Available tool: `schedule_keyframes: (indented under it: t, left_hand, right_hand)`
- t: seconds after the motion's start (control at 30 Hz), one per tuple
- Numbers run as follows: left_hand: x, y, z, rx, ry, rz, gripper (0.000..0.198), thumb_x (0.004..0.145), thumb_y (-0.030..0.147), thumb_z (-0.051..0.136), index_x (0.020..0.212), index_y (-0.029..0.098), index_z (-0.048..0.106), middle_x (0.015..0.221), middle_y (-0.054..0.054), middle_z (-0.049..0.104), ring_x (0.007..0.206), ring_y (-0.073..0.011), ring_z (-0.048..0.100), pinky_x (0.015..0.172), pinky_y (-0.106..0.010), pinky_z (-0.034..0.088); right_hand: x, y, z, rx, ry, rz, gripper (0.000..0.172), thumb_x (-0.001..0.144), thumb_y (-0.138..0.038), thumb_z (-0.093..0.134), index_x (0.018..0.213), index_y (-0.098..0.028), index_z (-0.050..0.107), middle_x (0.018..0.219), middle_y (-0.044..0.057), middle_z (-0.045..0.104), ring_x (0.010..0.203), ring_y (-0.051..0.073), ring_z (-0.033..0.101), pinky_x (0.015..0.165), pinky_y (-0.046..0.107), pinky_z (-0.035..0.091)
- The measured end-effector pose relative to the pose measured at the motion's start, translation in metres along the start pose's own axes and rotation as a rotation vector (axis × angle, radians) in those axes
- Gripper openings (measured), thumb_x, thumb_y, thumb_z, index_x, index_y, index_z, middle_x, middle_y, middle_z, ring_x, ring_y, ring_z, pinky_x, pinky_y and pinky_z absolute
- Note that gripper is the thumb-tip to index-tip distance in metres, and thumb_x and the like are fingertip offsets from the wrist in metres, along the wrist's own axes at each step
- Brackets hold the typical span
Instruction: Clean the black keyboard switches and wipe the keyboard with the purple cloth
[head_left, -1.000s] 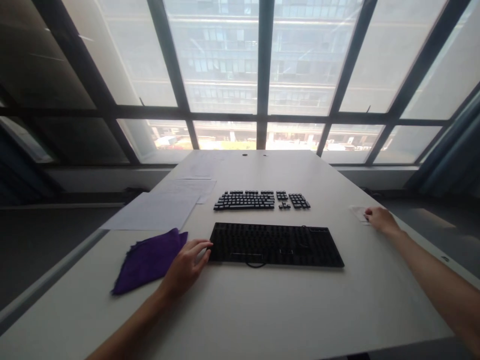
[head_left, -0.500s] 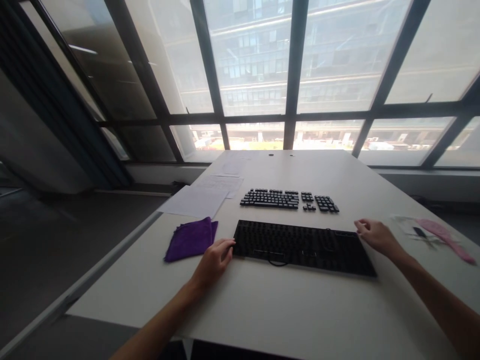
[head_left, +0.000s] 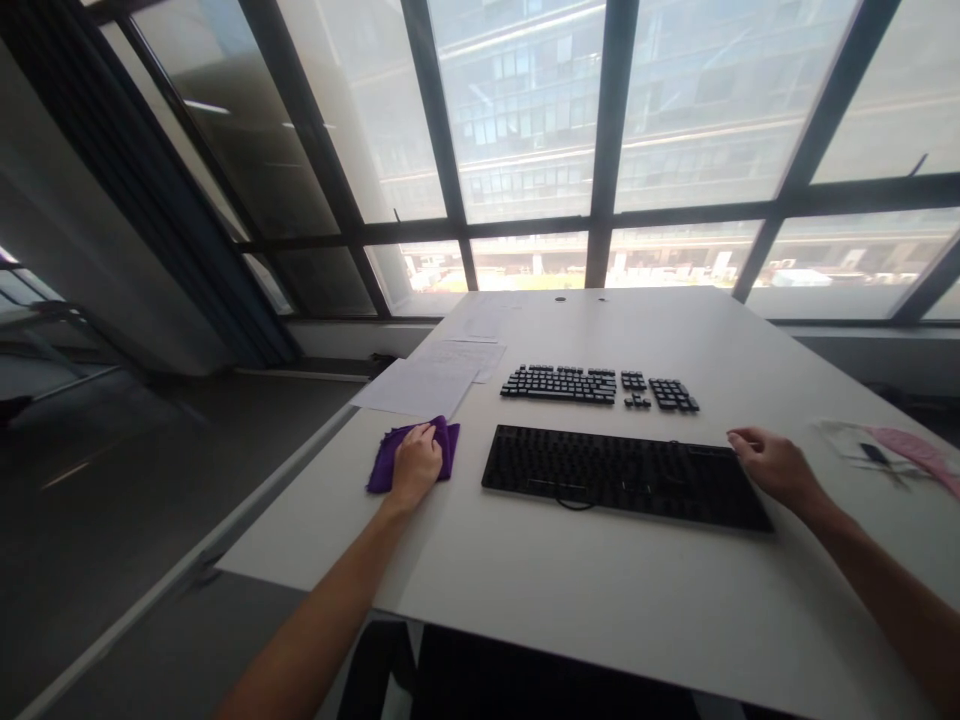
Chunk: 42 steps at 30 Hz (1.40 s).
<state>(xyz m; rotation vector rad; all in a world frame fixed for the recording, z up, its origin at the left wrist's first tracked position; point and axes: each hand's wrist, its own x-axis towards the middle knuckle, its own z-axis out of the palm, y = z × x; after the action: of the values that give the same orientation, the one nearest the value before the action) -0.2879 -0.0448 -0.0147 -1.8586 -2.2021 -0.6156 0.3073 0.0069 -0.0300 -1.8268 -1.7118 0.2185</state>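
A black keyboard base (head_left: 622,475), seemingly stripped of its keycaps, lies across the white table with a short loop of cable at its front edge. Its keycaps (head_left: 559,384) are laid out in keyboard order just behind it. My left hand (head_left: 417,462) rests on a folded purple cloth (head_left: 386,460) left of the keyboard base, fingers curled onto the fabric. At the far right corner of the base, my right hand (head_left: 772,465) has its fingers closed at the edge, holding it.
Paper sheets (head_left: 420,385) lie behind the cloth along the table's left side. At the right are a pink brush-like item (head_left: 911,447), a small dark tool (head_left: 874,454) and a clear bag (head_left: 832,436). A dark chair (head_left: 480,680) stands at the near edge; windows rise beyond.
My left hand has left the keyboard base's left end and moved left onto the purple cloth. My right hand stays at the right corner. The camera view has shifted slightly.
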Motion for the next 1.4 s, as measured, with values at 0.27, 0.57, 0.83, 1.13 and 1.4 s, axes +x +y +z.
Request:
schedule_keyframes:
  t: [0.27, 0.57, 0.83, 1.13, 1.4]
  left_hand:
    - [-0.022, 0.015, 0.002, 0.067, -0.147, -0.054, 0.043, 0.094, 0.034, 0.044, 0.133, 0.03, 0.061, 0.153, -0.008, 0.042, 0.144, -0.0373, 0.029, 0.111, -0.069, 0.019]
    - [-0.019, 0.014, 0.006, 0.05, -0.309, 0.035, 0.074, 0.095, 0.06, 0.032, 0.154, 0.015, 0.031, 0.16, -0.019, 0.022, 0.148, -0.0424, 0.015, 0.111, -0.072, 0.011]
    - [-0.016, 0.01, 0.007, -0.053, -0.266, 0.06, 0.067, 0.098, 0.055, 0.033, 0.148, 0.01, 0.041, 0.155, -0.021, 0.033, 0.146, -0.0388, 0.024, 0.114, -0.066, 0.018]
    - [-0.018, -0.042, -0.058, -0.368, -0.222, 0.287, 0.028, 0.087, 0.032, 0.062, 0.112, 0.022, 0.071, 0.121, -0.009, 0.066, 0.115, -0.0257, 0.06, 0.106, -0.042, 0.045]
    - [-0.042, -0.083, -0.076, -0.436, -0.384, 0.445, 0.028, 0.087, 0.03, 0.065, 0.114, 0.028, 0.072, 0.115, -0.007, 0.065, 0.109, -0.0221, 0.061, 0.099, -0.037, 0.05]
  right_hand:
    - [-0.002, 0.007, 0.005, 0.044, 0.106, -0.072, 0.032, 0.085, -0.041, 0.049, 0.092, -0.019, 0.071, 0.096, 0.015, 0.076, 0.085, 0.03, 0.071, 0.079, 0.038, 0.051]
    - [-0.008, -0.005, 0.007, 0.052, 0.164, -0.158, 0.029, 0.088, -0.034, 0.047, 0.09, -0.017, 0.07, 0.103, 0.015, 0.072, 0.083, 0.025, 0.067, 0.077, 0.035, 0.052]
    - [-0.017, -0.022, 0.0, 0.002, 0.342, -0.208, 0.033, 0.089, -0.029, 0.043, 0.104, -0.014, 0.068, 0.104, 0.015, 0.069, 0.066, 0.02, 0.06, 0.073, 0.035, 0.051]
    - [-0.059, -0.197, 0.034, 0.258, 0.127, -0.696, 0.021, 0.092, -0.02, 0.05, 0.102, -0.022, 0.068, 0.104, 0.011, 0.068, 0.101, 0.027, 0.06, 0.091, 0.043, 0.049]
    - [-0.132, -0.373, 0.127, 0.149, -0.376, -1.051, 0.013, 0.091, -0.021, 0.058, 0.1, -0.019, 0.069, 0.111, 0.012, 0.065, 0.105, 0.026, 0.056, 0.091, 0.041, 0.045]
